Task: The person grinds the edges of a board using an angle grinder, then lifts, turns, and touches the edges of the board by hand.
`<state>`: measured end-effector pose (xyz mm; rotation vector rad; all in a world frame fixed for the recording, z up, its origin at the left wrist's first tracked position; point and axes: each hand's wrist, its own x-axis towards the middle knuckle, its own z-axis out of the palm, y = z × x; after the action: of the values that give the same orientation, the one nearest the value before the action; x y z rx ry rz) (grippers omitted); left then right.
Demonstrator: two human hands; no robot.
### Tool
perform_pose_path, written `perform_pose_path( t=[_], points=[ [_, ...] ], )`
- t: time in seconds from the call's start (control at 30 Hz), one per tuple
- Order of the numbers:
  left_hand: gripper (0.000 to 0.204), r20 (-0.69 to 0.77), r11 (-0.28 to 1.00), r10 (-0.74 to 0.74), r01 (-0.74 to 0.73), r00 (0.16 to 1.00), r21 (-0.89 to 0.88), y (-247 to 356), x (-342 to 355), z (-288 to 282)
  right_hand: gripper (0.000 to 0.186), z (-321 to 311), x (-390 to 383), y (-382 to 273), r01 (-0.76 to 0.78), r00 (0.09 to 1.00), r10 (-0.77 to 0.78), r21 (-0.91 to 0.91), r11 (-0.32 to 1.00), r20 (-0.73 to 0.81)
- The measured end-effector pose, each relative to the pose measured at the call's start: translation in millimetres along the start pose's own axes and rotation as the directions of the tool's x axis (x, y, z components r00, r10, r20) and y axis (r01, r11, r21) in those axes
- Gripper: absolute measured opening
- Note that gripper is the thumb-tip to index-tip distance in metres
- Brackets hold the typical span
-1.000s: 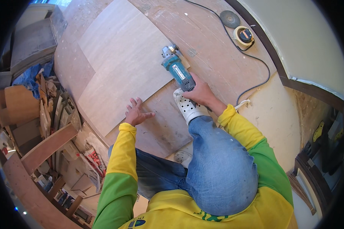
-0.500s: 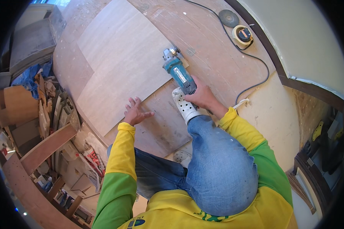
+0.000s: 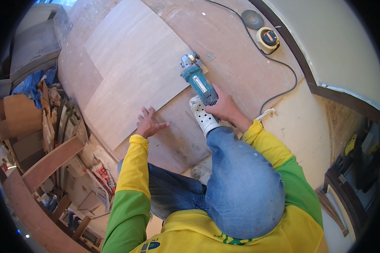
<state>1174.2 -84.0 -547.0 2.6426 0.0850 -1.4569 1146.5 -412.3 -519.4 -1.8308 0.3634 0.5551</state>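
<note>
Slightly nearer now, right hand (image 3: 224, 105) grips teal-and-silver grinder (image 3: 198, 83), seemingly cutting; splayed left hand (image 3: 148, 124) should steady pale flat sheet (image 3: 133, 69).

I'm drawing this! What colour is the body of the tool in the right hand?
The tool body is mostly teal. It shows best in the head view.

Supporting surface: a broad, scuffed, reddish-brown wooden board (image 3: 228, 55) at floor level, bearing pale scratches and white flecks. On it lie smooth, straight-edged, pale beige flat panels (image 3: 135, 63), stepped in outline at the left; whether 2 panels abut or overlap cannot be told. Farther right lie 1 dark-grey round disc (image 3: 252, 19) and, just beside it, 1 cream ring-shaped roll (image 3: 261, 39) with a round black case (image 3: 268, 38) in its middle. 1 thin dark-grey cable (image 3: 292, 71) curves past both.
</note>
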Motion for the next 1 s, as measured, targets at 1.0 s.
perform_pose_path(
  t=[1.0],
  points=[
    [0.127, 0.013, 1.0, 0.005, -0.005, 1.0, -0.01, 3.9, 1.5, -0.6, 0.088, -3.0, -13.9, 23.0, -0.007, 0.999, 0.005, -0.064, 0.998, -0.032]
  ],
)
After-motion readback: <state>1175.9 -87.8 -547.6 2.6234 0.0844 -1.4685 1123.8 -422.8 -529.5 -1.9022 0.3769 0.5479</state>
